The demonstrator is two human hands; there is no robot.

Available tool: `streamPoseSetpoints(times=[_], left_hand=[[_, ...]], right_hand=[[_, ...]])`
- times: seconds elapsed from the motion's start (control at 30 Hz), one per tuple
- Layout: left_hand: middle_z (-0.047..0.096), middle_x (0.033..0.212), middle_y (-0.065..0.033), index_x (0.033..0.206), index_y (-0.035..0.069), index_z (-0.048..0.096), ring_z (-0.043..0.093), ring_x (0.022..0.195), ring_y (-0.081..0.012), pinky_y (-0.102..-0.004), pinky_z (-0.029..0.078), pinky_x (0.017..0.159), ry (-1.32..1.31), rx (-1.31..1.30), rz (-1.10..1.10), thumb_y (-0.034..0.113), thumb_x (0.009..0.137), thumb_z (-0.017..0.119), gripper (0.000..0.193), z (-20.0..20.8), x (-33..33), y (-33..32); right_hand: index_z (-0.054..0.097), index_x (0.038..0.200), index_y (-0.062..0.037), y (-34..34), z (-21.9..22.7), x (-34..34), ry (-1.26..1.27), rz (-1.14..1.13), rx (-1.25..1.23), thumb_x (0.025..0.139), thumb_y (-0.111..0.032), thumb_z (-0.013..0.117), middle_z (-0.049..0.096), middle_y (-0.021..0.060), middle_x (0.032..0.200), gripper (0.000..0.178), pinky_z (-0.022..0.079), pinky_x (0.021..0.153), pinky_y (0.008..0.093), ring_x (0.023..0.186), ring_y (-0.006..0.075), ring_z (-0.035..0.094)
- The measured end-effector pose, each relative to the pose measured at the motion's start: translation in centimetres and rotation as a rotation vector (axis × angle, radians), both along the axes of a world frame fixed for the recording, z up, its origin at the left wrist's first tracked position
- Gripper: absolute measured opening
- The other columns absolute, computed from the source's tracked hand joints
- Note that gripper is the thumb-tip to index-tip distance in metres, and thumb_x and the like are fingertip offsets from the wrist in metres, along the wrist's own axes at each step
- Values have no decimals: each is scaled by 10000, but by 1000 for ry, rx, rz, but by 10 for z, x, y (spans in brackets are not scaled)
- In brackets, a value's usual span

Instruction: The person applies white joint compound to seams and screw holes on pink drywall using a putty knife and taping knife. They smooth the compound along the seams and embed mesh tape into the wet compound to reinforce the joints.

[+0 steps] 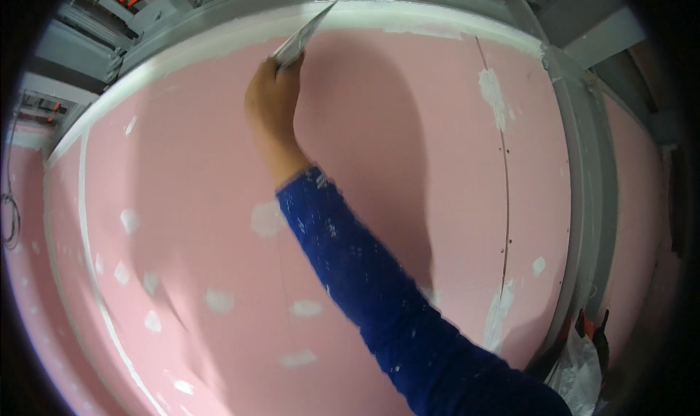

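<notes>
My right hand (275, 99) is raised to the top of a pink drywall wall (219, 161), its fingers closed round a putty knife (300, 40). The knife's pale blade points up and to the right, over the white band of joint compound (408, 21) along the wall's upper edge. Whether the blade touches the wall I cannot tell. The blue sleeve on my right arm (364, 270) is spattered with white and crosses the lower middle of the view. My left hand is out of view.
White filler patches (219, 300) dot the wall. An open seam (505, 197), partly filled, runs down its right side. Grey metal framing (583, 168) borders the wall at top and right. A clear plastic bag (580, 372) with dark and red items sits at the lower right.
</notes>
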State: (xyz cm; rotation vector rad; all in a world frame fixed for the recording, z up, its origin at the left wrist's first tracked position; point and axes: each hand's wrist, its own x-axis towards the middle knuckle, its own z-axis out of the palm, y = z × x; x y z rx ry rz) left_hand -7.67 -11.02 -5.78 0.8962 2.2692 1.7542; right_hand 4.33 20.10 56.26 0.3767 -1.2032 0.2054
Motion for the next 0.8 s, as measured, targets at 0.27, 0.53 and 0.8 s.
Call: streamPoseSetpoints(times=[0.27, 0.53, 0.8], left_hand=[[640, 1215, -132, 1479, 96, 489, 605, 1072, -216, -406, 511, 891, 221, 130, -296, 208, 1020, 564, 478, 18, 11, 30], [666, 923, -87, 1434, -22, 409, 600, 688, -114, -265, 503, 601, -581, 440, -707, 131, 929, 710, 607, 100, 47, 57], [695, 918, -72, 1417, -16, 450, 620, 696, -103, -256, 506, 607, -447, 271, -655, 161, 921, 741, 601, 96, 45, 49]], right_hand=[[524, 1359, -46, -46, -309, 49, -615, 822, -605, 1001, -157, 608, 588, 71, 1296, 384, 447, 1077, 367, 1194, 182, 571], [435, 1438, -94, -47, -454, 60, -666, 1045, -736, 1019, -138, 565, 528, 92, 1377, 442, 411, 1128, 496, 1298, 257, 512], [488, 1360, -53, -55, -521, 101, -818, 524, -663, 1049, -144, 488, 559, 123, 1331, 324, 422, 1099, 475, 1266, 269, 535]])
